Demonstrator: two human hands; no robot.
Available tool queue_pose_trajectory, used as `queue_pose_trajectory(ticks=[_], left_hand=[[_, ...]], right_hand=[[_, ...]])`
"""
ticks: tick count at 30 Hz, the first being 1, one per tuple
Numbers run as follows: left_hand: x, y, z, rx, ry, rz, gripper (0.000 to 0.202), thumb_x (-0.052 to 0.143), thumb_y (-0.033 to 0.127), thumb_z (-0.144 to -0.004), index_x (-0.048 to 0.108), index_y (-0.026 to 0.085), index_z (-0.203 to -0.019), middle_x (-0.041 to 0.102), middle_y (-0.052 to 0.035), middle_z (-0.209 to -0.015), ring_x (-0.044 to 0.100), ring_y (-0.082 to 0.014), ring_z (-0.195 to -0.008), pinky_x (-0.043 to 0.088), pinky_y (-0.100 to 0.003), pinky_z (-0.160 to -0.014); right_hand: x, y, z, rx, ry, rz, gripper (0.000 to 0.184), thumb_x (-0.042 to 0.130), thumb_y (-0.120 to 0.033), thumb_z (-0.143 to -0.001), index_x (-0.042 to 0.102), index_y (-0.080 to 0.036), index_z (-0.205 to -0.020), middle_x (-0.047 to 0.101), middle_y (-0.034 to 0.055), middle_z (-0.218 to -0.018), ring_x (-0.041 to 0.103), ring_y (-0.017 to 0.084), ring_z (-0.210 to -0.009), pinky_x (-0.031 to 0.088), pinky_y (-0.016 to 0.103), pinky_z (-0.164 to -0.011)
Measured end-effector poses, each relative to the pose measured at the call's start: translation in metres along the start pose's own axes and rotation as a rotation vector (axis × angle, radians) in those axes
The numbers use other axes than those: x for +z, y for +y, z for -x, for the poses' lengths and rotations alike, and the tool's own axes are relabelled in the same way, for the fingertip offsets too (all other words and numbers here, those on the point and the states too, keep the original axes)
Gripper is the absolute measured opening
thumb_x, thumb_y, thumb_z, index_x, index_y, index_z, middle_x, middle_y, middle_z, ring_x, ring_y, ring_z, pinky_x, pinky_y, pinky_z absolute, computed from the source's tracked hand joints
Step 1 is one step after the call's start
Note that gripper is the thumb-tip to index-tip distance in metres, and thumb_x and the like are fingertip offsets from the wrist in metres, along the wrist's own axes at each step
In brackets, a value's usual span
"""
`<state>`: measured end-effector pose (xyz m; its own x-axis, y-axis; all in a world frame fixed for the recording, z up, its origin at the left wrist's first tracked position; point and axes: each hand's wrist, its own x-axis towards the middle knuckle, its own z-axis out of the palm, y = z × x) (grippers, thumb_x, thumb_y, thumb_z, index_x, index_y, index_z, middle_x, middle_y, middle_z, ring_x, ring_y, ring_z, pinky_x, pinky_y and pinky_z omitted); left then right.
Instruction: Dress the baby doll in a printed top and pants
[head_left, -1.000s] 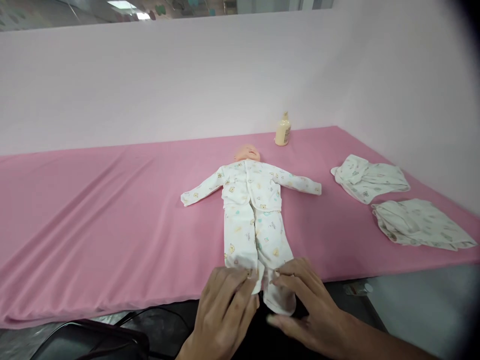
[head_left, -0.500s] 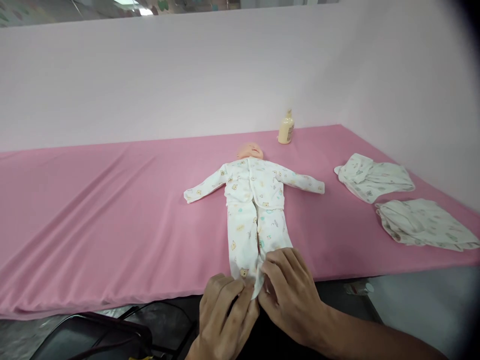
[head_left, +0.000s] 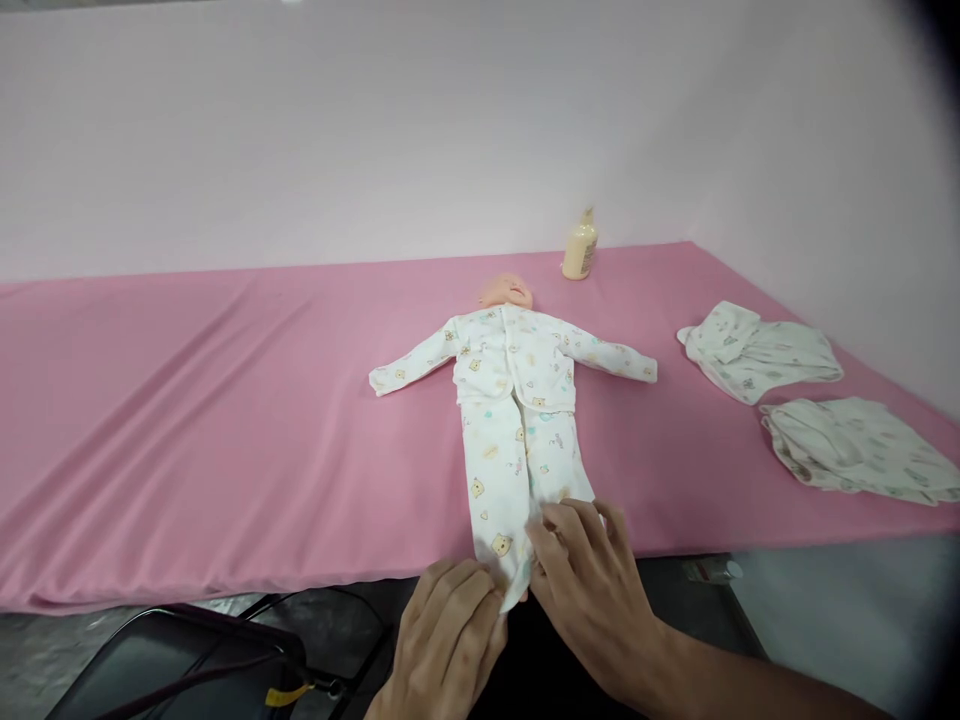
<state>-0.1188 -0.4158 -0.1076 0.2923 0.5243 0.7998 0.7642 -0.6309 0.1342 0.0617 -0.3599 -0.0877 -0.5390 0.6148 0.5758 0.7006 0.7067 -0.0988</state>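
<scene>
A baby doll [head_left: 508,291] lies on its back on a pink-covered table [head_left: 262,420], its head toward the wall. It wears a white printed jacket [head_left: 480,350] with both sleeves stretched out sideways, and white printed pants [head_left: 495,460] below. At the table's front edge, my left hand [head_left: 450,630] pinches the lower end of the pant leg on the left. My right hand [head_left: 589,580] has its fingers curled on the other leg's lower part, close beside my left. The fingertips of both hands are partly hidden by cloth and knuckles.
A cream pump bottle [head_left: 580,248] stands behind the doll near the wall. Folded white printed clothes [head_left: 757,350] lie at the right, with another folded garment [head_left: 862,450] in front of them. A black chair [head_left: 187,660] stands below the table's front edge at left.
The camera view has tilted slightly down. My hands remain on the pant legs, with my left hand slightly lower and the cloth between them shifted a little.
</scene>
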Motion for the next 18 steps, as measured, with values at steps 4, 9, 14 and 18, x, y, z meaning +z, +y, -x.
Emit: queue_pose_trajectory(ticks=[4, 9, 14, 18], left_hand=[[0.001, 0.003, 0.001, -0.012, 0.019, -0.002, 0.021, 0.065, -0.001, -0.078, 0.064, 0.008, -0.097, 0.070, -0.0106, -0.092, 0.066, -0.0216, -0.097, 0.056, -0.040, -0.085], [0.000, 0.003, 0.011, -0.034, 0.103, -0.032, 0.022, 0.069, -0.002, -0.074, 0.064, 0.010, -0.092, 0.069, -0.0085, -0.087, 0.067, -0.0201, -0.088, 0.059, -0.039, -0.078], [0.007, 0.002, 0.031, -0.029, 0.145, -0.053, 0.022, 0.070, -0.002, -0.073, 0.065, 0.010, -0.090, 0.069, -0.0069, -0.085, 0.067, -0.0184, -0.082, 0.059, -0.039, -0.074], [0.012, 0.004, 0.037, -0.050, 0.135, -0.034, 0.026, 0.070, -0.003, -0.071, 0.065, 0.011, -0.093, 0.068, -0.0075, -0.082, 0.066, -0.0180, -0.078, 0.059, -0.039, -0.072]], right_hand=[[0.006, 0.003, 0.001, 0.005, 0.069, -0.006, 0.031, 0.056, -0.001, -0.080, 0.057, -0.013, -0.109, 0.060, 0.0104, -0.103, 0.053, 0.027, -0.099, 0.044, 0.052, -0.087], [0.010, 0.006, 0.015, -0.117, 0.196, -0.123, 0.041, 0.060, 0.004, -0.075, 0.052, -0.012, -0.112, 0.054, 0.0144, -0.114, 0.053, 0.031, -0.110, 0.047, 0.056, -0.088], [0.009, 0.003, 0.024, -0.160, 0.304, -0.152, 0.032, 0.064, 0.004, -0.072, 0.057, -0.015, -0.098, 0.059, 0.0080, -0.101, 0.058, 0.025, -0.104, 0.049, 0.048, -0.085], [0.008, 0.004, 0.028, -0.201, 0.340, -0.160, 0.019, 0.061, -0.003, -0.073, 0.061, -0.018, -0.083, 0.064, 0.0034, -0.092, 0.061, 0.020, -0.092, 0.048, 0.043, -0.081]])
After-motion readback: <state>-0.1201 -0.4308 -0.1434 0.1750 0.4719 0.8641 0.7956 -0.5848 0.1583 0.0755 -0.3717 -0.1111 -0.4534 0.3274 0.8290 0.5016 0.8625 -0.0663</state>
